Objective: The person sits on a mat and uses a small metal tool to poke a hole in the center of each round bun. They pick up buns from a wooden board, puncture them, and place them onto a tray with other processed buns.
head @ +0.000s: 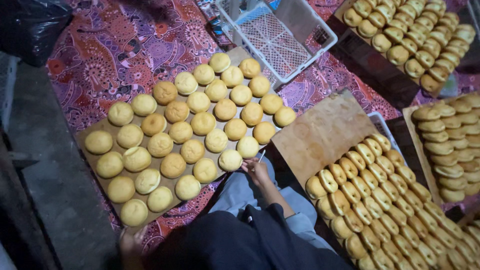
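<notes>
The person's dark sleeve (240,245) fills the bottom edge, nearest the lens. Beyond it a patterned purple cloth (115,55) covers the floor, carrying a brown board (92,162) of round flat buns (192,150). The right hand (257,170) sits closed around a thin white stick (260,158) just beside the nearest bun (230,160). The left hand (131,242) rests at the board's near corner; its grip cannot be told.

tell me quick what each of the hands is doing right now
Left hand: at the near edge of the brown sheet of buns; grip cannot be told.
Right hand: closed on a thin white stick.
</notes>
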